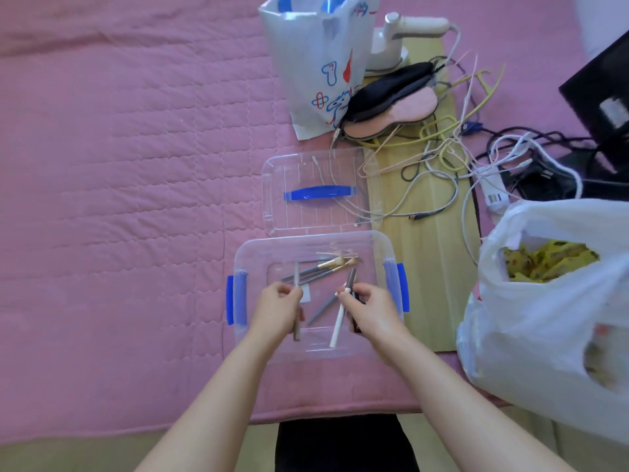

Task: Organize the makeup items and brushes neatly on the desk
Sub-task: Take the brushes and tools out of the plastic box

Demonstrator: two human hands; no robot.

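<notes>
Two hands worked over the clear plastic box (381,243), which sat at the near edge of the pink quilted cover (119,165), its lid (313,165) lying open behind. Sorting step, I judged: next, lay the sticks parallel. My left hand (277,310) gripped a slim brown pencil (297,330); my right hand (369,310) pinched a smooth white pen (337,330). Grey-handled brushes (326,269) lay crossed near the box's far wall.
</notes>
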